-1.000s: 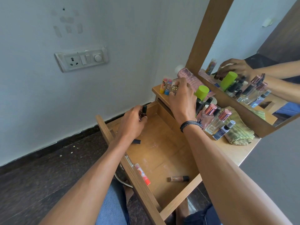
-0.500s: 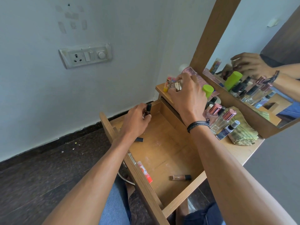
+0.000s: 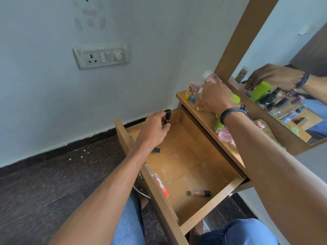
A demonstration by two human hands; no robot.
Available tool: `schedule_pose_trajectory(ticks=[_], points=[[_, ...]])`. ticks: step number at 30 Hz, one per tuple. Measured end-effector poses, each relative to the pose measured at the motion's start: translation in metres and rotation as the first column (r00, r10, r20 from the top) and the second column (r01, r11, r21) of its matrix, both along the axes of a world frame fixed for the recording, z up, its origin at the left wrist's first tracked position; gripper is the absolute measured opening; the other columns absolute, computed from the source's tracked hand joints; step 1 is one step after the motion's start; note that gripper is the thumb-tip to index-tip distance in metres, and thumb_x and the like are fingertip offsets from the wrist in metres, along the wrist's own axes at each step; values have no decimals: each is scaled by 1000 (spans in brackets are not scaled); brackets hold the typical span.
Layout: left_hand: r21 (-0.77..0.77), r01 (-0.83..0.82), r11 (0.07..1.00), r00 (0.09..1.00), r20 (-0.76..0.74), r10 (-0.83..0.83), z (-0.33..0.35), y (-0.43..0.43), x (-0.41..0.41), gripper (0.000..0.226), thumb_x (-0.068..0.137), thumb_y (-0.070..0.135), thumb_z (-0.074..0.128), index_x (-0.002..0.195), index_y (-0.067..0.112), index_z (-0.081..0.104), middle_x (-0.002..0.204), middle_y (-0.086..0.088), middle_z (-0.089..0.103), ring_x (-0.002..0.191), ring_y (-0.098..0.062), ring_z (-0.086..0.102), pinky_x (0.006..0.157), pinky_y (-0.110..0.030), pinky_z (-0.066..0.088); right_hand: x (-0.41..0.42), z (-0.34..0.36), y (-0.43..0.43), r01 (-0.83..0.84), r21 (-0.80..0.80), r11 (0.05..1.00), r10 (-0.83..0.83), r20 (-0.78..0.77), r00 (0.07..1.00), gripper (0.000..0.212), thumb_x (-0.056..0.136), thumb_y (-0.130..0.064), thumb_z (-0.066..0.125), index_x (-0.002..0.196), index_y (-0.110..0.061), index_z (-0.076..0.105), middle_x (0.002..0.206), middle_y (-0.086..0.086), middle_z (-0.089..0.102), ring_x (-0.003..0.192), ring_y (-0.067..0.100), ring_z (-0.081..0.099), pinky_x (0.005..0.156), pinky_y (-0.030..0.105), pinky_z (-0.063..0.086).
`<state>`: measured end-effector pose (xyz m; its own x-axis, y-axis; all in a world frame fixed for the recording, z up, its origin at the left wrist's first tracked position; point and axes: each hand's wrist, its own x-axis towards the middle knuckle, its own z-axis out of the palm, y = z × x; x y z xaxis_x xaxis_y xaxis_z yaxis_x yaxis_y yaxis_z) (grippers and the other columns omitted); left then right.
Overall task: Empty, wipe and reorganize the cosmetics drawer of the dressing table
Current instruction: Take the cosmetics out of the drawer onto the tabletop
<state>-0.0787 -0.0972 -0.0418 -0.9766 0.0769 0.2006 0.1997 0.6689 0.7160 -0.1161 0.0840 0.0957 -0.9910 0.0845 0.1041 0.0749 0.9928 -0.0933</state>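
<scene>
Plainly, the left hand (image 3: 154,129) pinches a small dark vial (image 3: 166,120) upright between thumb and curled fingertips, over the far corner of the open wooden drawer (image 3: 208,207); its label print is too small to read. The right hand (image 3: 215,99) is over the dressing table top (image 3: 208,121), fingers curled down round a clear glass bottle (image 3: 200,107) whose base meets the wood near the front edge. Just beyond those fingers stand a yellow stick (image 3: 187,93) and a blue stick (image 3: 194,93) with picture wrappers (lettering blurred). Below the left wrist lies a flat black scrap (image 3: 156,150). From there the smooth drawer floor, scuffed pale, runs bare toward the person, where a red-and-white tube (image 3: 161,185) hugs the front panel and a black-capped tube (image 3: 200,193) lies flat. Under the right wrist sit a green bottle (image 3: 218,125) and a pink glass bottle (image 3: 224,136).
</scene>
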Motion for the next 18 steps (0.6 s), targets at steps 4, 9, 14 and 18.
schedule_pose_trajectory(ticks=[4, 9, 14, 18], points=[[7, 5, 1000, 1000, -5, -5, 0, 0, 0, 36, 95, 27, 67, 128, 15, 59, 119, 1, 67, 106, -14, 63, 78, -20, 44, -7, 2, 3, 22, -82, 996, -20, 33, 999, 30, 88, -5, 70, 117, -4, 62, 120, 19, 65, 110, 37, 63, 77, 33, 42], [7, 8, 1000, 1000, -7, -8, 0, 0, 0, 36, 95, 27, 67, 128, 15, 59, 118, 0, 67, 107, -16, 64, 80, -20, 44, -9, 4, 6, 24, -91, 996, -18, 70, 997, 36, 85, -7, 75, 120, -5, 67, 119, 18, 67, 108, 34, 64, 78, 32, 44], [13, 9, 1000, 1000, -1, -9, 3, 0, 1, 36, 96, 28, 66, 129, 15, 59, 119, 1, 67, 108, -15, 64, 80, -19, 44, 1, 14, 9, 33, -41, 999, -35, -29, 999, 38, 86, -5, 74, 122, -4, 64, 118, 19, 66, 107, 38, 64, 80, 38, 48], [55, 14, 998, 1000, 19, -15, 9, 2, 0, 33, 95, 28, 66, 126, 16, 61, 116, 2, 68, 104, -13, 64, 78, -18, 44, 20, 27, 10, 9, -75, 997, -21, -157, 987, 32, 86, 3, 69, 117, -4, 66, 108, 21, 68, 97, 42, 65, 76, 41, 49]])
